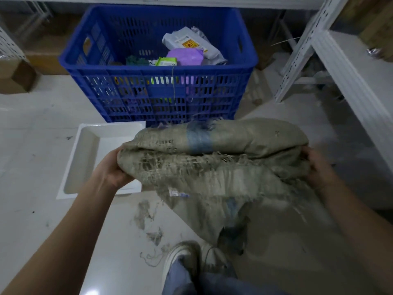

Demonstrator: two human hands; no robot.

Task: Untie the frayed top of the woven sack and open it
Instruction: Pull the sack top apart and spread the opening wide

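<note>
Sack (214, 162): coarse woven cloth, matt, dusty, frayed threads. Crate (158, 90): blue perforated plastic, slight sheen. Tray (89, 145): smooth white plastic. Floor (42, 199): glossy tile. Shelf frame (297, 56), upper right: white-painted metal.

both bare forearms extended forward and spread wide. left hand (116, 167) palm turned inward, fingers curled closed in a grip. right hand (319, 167) mirrors it, fingers curled shut, thumb on top. one shoe (182, 258) and trouser leg below.
</note>
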